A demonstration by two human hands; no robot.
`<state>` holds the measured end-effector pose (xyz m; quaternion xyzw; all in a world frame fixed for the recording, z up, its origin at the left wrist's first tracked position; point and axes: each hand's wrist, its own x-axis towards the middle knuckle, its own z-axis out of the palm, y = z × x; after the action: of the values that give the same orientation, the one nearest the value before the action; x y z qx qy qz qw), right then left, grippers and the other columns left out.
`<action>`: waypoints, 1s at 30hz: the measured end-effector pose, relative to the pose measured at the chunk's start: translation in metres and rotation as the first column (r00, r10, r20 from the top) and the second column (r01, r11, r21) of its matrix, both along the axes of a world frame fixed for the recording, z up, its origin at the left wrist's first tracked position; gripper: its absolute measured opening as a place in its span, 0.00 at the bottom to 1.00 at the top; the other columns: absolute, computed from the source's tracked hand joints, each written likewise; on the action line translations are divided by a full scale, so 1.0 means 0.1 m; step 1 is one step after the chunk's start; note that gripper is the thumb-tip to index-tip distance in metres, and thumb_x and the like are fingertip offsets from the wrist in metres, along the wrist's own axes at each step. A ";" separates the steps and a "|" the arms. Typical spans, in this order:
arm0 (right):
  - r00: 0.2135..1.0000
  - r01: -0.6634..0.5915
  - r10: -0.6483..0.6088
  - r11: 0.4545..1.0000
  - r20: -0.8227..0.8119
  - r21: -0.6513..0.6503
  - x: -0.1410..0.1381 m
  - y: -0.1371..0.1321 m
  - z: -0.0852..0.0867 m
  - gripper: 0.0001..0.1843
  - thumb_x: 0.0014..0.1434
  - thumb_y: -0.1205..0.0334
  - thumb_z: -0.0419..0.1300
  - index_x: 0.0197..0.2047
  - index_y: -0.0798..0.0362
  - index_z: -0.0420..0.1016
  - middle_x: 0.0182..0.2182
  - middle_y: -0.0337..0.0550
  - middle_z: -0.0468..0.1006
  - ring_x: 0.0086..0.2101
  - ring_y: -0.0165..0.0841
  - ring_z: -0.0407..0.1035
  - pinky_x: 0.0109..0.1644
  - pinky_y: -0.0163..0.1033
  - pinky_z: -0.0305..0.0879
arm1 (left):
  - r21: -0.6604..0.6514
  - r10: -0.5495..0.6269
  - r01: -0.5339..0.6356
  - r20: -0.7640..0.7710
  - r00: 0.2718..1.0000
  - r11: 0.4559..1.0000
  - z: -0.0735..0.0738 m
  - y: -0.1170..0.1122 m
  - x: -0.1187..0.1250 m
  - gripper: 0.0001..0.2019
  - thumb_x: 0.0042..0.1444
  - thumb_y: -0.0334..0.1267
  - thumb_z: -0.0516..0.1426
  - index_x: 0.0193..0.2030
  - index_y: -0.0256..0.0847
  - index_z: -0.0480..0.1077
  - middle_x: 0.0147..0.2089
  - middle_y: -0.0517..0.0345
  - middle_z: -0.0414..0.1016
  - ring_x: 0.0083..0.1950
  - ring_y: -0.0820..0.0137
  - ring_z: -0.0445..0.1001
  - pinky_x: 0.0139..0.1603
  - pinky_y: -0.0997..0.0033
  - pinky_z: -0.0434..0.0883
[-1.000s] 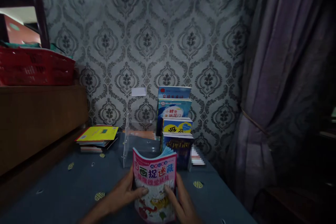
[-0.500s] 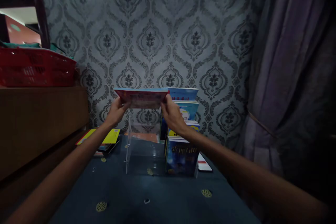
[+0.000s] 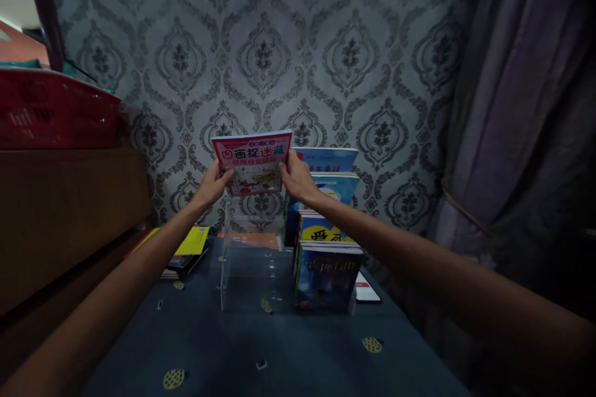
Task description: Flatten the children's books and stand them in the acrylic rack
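Observation:
A pink-covered book [image 3: 255,164] is held up between both hands, its front cover turned towards me. My left hand [image 3: 215,185] is closed on its left edge, thumb on the cover. On the right edge my right hand [image 3: 298,177] grips it the same way. Below the book stands a clear acrylic tiered rack [image 3: 224,267]. Its right side carries books in steps: a dark blue book [image 3: 328,279] in front, a yellow and blue book [image 3: 321,231] behind it, then light blue books [image 3: 342,185] at the back, partly hidden by my right hand and forearm.
A pile with a yellow book [image 3: 193,240] on top lies at the left of the dark patterned cloth [image 3: 223,347]. A phone-like flat object [image 3: 367,290] is right of the rack. A red basket [image 3: 56,111] rests on a wooden cabinet [image 3: 69,211]; a curtain [image 3: 503,105] hangs at right.
The pink book has been raised slightly and tilted, so its cover now faces me instead of showing nearly edge-on. Both hands keep hold of it. The view has shifted slightly.

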<state>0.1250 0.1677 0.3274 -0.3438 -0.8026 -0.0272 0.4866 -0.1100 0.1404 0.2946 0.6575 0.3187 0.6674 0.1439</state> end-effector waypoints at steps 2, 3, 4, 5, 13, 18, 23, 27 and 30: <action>0.999 0.031 -0.030 0.999 0.016 -0.022 -0.01 0.04 0.05 0.14 0.61 0.65 0.48 0.51 0.54 0.64 0.42 0.55 0.78 0.45 0.50 0.72 0.50 0.56 0.67 | -0.004 0.016 -0.016 -0.004 1.000 1.000 0.03 0.04 -0.01 0.25 0.47 0.49 0.63 0.48 0.39 0.66 0.45 0.53 0.75 0.43 0.64 0.73 0.44 0.64 0.74; 0.999 0.043 -0.042 0.998 0.022 -0.036 -0.01 0.06 0.08 0.14 0.61 0.65 0.49 0.51 0.54 0.64 0.42 0.55 0.79 0.45 0.50 0.72 0.51 0.57 0.67 | -0.004 0.021 -0.021 -0.009 1.000 1.000 0.05 0.05 -0.01 0.23 0.48 0.48 0.63 0.47 0.39 0.66 0.44 0.54 0.75 0.42 0.65 0.73 0.44 0.64 0.74; 0.998 0.055 -0.053 0.997 0.028 -0.053 -0.01 0.08 0.11 0.15 0.60 0.65 0.50 0.51 0.54 0.65 0.43 0.55 0.79 0.46 0.51 0.72 0.51 0.57 0.67 | -0.008 0.025 -0.025 -0.018 1.000 1.000 0.06 0.05 -0.02 0.22 0.48 0.48 0.62 0.47 0.39 0.66 0.43 0.55 0.75 0.41 0.66 0.73 0.44 0.64 0.74; 0.997 0.067 -0.064 0.995 0.034 -0.073 -0.02 0.10 0.14 0.15 0.60 0.66 0.51 0.51 0.55 0.66 0.43 0.55 0.79 0.47 0.51 0.72 0.52 0.57 0.67 | -0.018 0.026 -0.026 -0.027 0.999 0.999 0.06 0.05 -0.02 0.21 0.49 0.47 0.62 0.47 0.39 0.66 0.42 0.55 0.75 0.40 0.66 0.72 0.42 0.64 0.74; 0.995 0.062 -0.048 0.985 0.093 -0.161 -0.05 0.17 0.29 0.12 0.56 0.65 0.57 0.44 0.55 0.72 0.42 0.54 0.80 0.46 0.49 0.74 0.53 0.56 0.69 | -0.151 0.038 -0.040 -0.014 0.999 0.988 0.05 0.04 -0.03 0.21 0.49 0.45 0.62 0.48 0.40 0.65 0.45 0.52 0.74 0.38 0.66 0.72 0.31 0.69 0.74; 0.999 0.044 -0.041 0.995 0.033 -0.093 -0.06 0.10 0.29 0.16 0.58 0.67 0.54 0.50 0.57 0.70 0.46 0.56 0.79 0.49 0.49 0.73 0.55 0.56 0.67 | -0.021 0.044 -0.044 -0.014 0.999 0.999 0.12 0.09 -0.07 0.21 0.50 0.47 0.62 0.49 0.39 0.67 0.44 0.52 0.75 0.38 0.66 0.72 0.32 0.68 0.74; 0.988 0.124 -0.105 0.977 0.116 -0.174 -0.09 0.06 0.29 0.20 0.56 0.69 0.55 0.52 0.59 0.70 0.46 0.57 0.79 0.49 0.49 0.73 0.54 0.55 0.69 | -0.033 0.037 -0.039 -0.050 0.998 0.999 0.08 0.15 -0.12 0.22 0.50 0.49 0.62 0.48 0.38 0.67 0.43 0.52 0.75 0.39 0.64 0.73 0.36 0.66 0.75; 0.979 0.121 -0.086 0.974 0.183 -0.191 -0.09 0.07 0.33 0.20 0.55 0.70 0.57 0.52 0.58 0.72 0.47 0.55 0.80 0.50 0.47 0.73 0.55 0.52 0.69 | 0.000 0.018 -0.018 -0.069 0.997 1.000 0.05 0.18 -0.14 0.24 0.50 0.51 0.62 0.48 0.37 0.66 0.42 0.51 0.76 0.42 0.63 0.74 0.44 0.61 0.75; 0.981 0.115 -0.083 0.977 0.176 -0.181 -0.08 0.05 0.35 0.19 0.55 0.70 0.56 0.51 0.58 0.73 0.48 0.55 0.80 0.52 0.48 0.72 0.56 0.52 0.67 | 0.032 0.033 -0.031 -0.079 0.996 0.999 0.08 0.19 -0.14 0.24 0.50 0.51 0.61 0.49 0.37 0.66 0.44 0.51 0.76 0.44 0.63 0.74 0.44 0.62 0.75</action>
<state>0.1175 0.1731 0.3626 -0.4248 -0.8214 -0.0034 0.3807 -0.1241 0.1591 0.3026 0.6806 0.3243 0.6477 0.1101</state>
